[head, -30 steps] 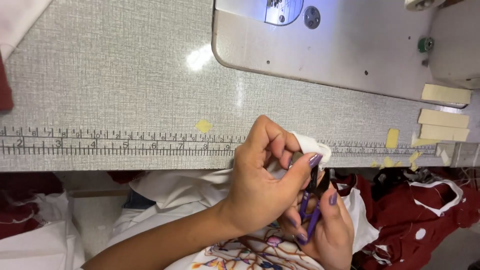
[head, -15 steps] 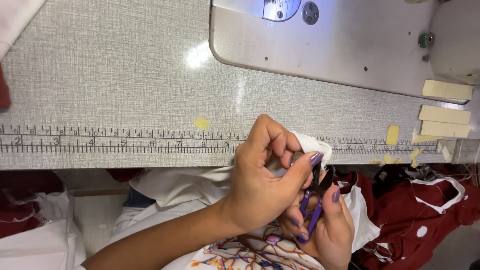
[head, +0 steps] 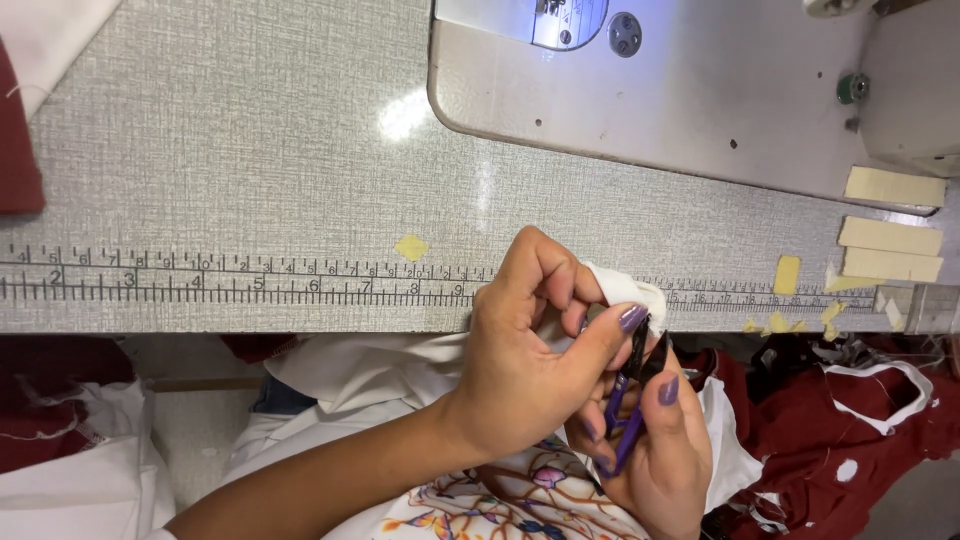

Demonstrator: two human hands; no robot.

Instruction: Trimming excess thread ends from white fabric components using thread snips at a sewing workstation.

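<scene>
We're at the front edge of the counter [head: 250, 180], both hands working close together just below the printed ruler strip [head: 230, 283]. Our left hand [head: 525, 365] is closed, pinching a small piece of white cloth [head: 625, 290] between thumb & fingers, holding it up at the counter's edge. Our right hand [head: 660, 455] sits beneath it, curled shut around a pair of purple-handled thread snips [head: 628, 415], dark blades pointing up toward the cloth, right by the left thumb. Blade tips are partly hidden, so we can't tell if they're on a thread or the cloth itself. Looks like the trimming step: snipping a loose end off the white piece. Next move, as we judge it, calls for keeping the cloth taut & blades clear of the thumb, w/ a small squeeze only. Sewing machine [head: 680, 90] sits at the back; red fabric [head: 870, 430] lies at right, below the counter.
</scene>
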